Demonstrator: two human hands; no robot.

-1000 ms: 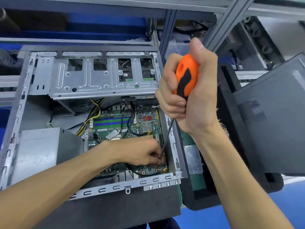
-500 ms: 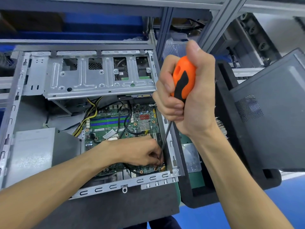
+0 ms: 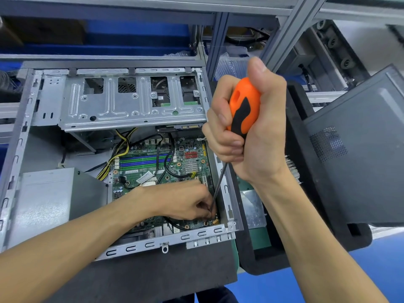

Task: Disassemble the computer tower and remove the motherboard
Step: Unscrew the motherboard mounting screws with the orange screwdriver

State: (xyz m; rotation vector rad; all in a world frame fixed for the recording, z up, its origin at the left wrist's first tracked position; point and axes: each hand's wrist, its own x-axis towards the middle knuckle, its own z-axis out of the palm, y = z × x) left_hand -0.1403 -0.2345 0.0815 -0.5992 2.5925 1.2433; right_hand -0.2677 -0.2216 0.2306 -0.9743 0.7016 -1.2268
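While my right hand (image 3: 251,132) stays clenched on the orange screwdriver (image 3: 243,106), almost nothing has changed over the past second; the view has merely drifted, and the shaft still slants to five o'clock of the motherboard (image 3: 161,169); my left hand (image 3: 185,202) keeps its fingertips (image 3: 208,212) pinched at the tip, though what they grasp I cannot tell; the board lies flat in the open tower (image 3: 122,149), cables (image 3: 168,162) attached, drive cage (image 3: 133,101) at twelve o'clock; I judge that a corner screw is being worked out and removal remains some way off.
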